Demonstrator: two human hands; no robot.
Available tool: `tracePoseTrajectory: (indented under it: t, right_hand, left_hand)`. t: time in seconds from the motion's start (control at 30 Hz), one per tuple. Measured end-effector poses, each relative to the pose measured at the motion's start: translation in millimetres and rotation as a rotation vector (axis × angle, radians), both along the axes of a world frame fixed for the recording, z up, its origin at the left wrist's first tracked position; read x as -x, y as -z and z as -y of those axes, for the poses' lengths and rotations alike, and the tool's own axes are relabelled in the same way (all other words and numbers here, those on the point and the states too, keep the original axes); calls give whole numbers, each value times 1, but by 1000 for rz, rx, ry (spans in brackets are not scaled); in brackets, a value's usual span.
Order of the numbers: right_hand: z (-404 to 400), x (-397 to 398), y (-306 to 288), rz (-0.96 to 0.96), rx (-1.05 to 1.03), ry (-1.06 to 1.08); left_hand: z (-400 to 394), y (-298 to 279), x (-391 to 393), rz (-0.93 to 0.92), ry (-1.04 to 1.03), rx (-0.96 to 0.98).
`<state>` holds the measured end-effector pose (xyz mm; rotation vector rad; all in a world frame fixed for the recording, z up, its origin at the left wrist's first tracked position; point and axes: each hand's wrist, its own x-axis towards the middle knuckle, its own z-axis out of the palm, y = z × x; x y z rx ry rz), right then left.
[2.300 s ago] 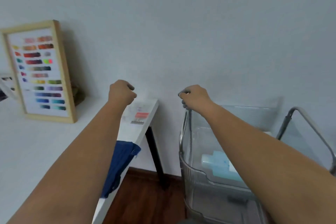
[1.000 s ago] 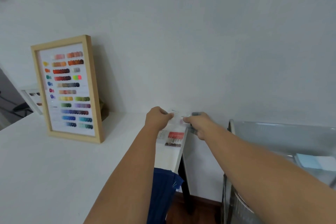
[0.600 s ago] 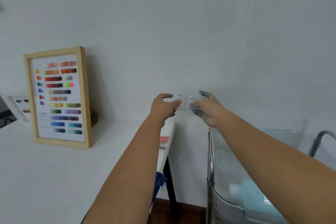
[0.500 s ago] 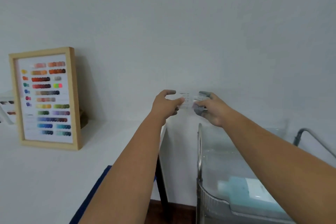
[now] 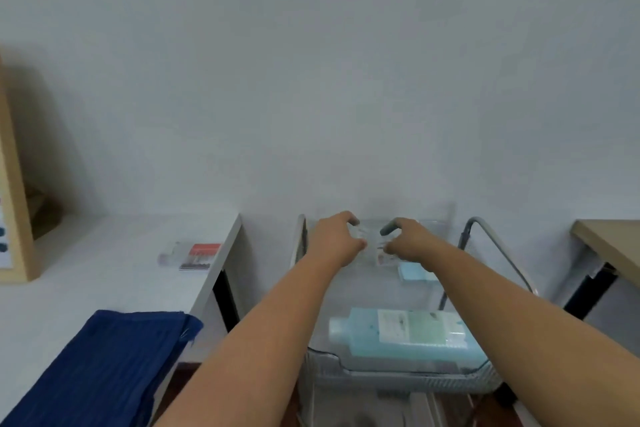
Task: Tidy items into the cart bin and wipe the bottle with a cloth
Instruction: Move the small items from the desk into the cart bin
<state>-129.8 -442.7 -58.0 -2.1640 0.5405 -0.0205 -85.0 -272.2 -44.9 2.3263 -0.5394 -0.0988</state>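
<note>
Both hands hold a small clear plastic item (image 5: 373, 243) between them, above the far end of the clear cart bin (image 5: 408, 376). My left hand (image 5: 335, 241) pinches its left edge and my right hand (image 5: 408, 243) pinches its right edge. A light blue bottle (image 5: 405, 336) with a white label lies on its side in the bin. A small light blue box (image 5: 414, 272) lies farther back in the bin. A dark blue cloth (image 5: 100, 367) hangs over the white table's near right edge.
A white table (image 5: 86, 274) stands left of the cart, with a small red-and-white packet (image 5: 199, 256) near its right edge and a wooden frame (image 5: 14, 201) leaning on the wall. A grey cart handle (image 5: 491, 246) arcs at the right. A tan desk (image 5: 609, 243) stands far right.
Both hands picked the clear item up from the table's far corner, then carried it right and down over the cart bin. The view has swung right and downward.
</note>
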Motion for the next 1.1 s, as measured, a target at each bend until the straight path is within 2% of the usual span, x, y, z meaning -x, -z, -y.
tracePoseTrajectory:
  t: [0.3, 0.53, 0.67, 0.73, 0.83, 0.93, 1.1]
  right_hand:
    - [25, -4, 66, -180, 202, -135]
    - [33, -29, 76, -202, 363, -247]
    - [41, -27, 79, -234, 482, -446]
    - [44, -22, 83, -265, 591, -536]
    - [43, -20, 90, -225, 690, -572]
    - [43, -21, 92, -160, 634, -549]
    - [54, -23, 91, -112, 519, -403]
  left_hand:
    - [32, 68, -16, -147, -60, -251]
    - [45, 91, -32, -226, -84, -278]
    - [40, 100, -39, -253, -64, -314]
    - [38, 103, -42, -299, 16, -350]
    - [42, 103, -43, -205, 197, -478]
    - [48, 106, -41, -102, 275, -571]
    - [50, 108, -48, -42, 275, -524]
